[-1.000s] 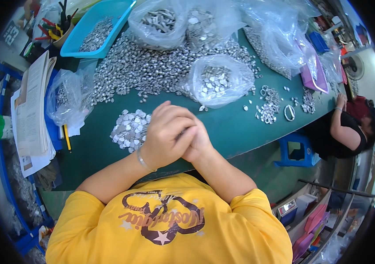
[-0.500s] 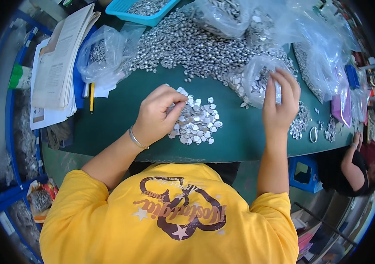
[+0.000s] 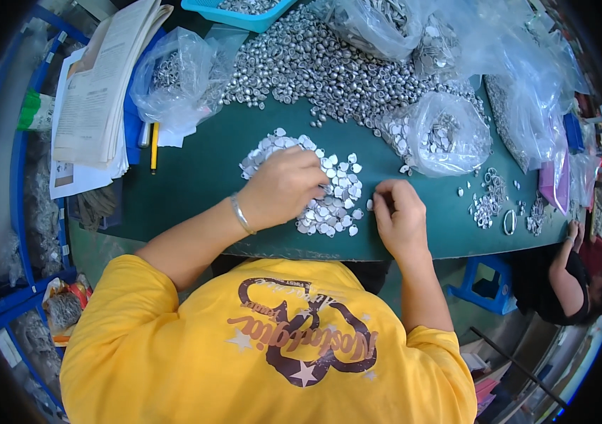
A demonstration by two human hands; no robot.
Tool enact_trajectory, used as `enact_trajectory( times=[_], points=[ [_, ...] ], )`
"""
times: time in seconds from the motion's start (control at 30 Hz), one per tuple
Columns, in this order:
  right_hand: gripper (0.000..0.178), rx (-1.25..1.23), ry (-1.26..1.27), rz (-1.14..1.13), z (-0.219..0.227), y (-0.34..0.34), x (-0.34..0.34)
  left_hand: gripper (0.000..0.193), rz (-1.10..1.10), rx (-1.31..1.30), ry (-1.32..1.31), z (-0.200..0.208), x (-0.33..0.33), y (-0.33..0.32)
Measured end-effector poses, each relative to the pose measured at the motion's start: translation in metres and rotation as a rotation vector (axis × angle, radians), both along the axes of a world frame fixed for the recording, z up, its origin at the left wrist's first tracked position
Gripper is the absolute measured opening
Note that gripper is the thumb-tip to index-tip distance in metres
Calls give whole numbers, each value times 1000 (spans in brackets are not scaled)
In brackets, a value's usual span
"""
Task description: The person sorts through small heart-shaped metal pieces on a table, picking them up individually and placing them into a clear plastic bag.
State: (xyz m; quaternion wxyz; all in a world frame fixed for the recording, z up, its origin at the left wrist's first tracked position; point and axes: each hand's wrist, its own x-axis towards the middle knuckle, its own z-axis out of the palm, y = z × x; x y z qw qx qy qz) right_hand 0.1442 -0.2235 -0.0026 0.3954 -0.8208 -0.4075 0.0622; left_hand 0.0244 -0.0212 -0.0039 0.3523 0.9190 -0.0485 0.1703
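Observation:
A pile of flat silver heart-shaped charms (image 3: 329,212) lies on the green table in front of me. My left hand (image 3: 287,185) is over the middle of it, fingers curled and pressed together at the tips; what they hold is hidden. Just right of the pile is my right hand (image 3: 401,218), its thumb and fingers bent into a pinch. One small silver charm (image 3: 369,205) shows at those fingertips; whether it is gripped I cannot tell. Beyond my right hand lies an open clear plastic bag (image 3: 449,141) with more charms in it.
A wide heap of small silver metal parts (image 3: 315,67) covers the far table, with a blue basket (image 3: 244,18) behind. Papers (image 3: 96,99), a yellow pencil (image 3: 153,148) and a bag (image 3: 174,78) are left. Small rings (image 3: 488,201) lie right. Another person (image 3: 562,283) sits far right.
My right hand has left the plastic bag and come down left beside the pile, its fingers closing. My left hand has shifted right and down onto the charms. The bag's mouth has settled to the right.

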Motion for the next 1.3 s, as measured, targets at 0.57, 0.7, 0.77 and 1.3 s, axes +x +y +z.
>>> enact_trajectory(
  times=[0.57,0.7,0.77,1.3],
  points=[
    [22,16,-307,389,0,-1,-18,22,-140,171,-41,4,-20,-6],
    [26,53,-308,185,-8,-8,-14,31,-1,228,-65,-6,-16,7],
    [27,37,-325,264,-5,-10,-20,31,27,195,-84,-4,-17,4],
    [14,56,-325,-126,-24,-18,4,10,7,-5,-125,-1,3,-33]
  ],
)
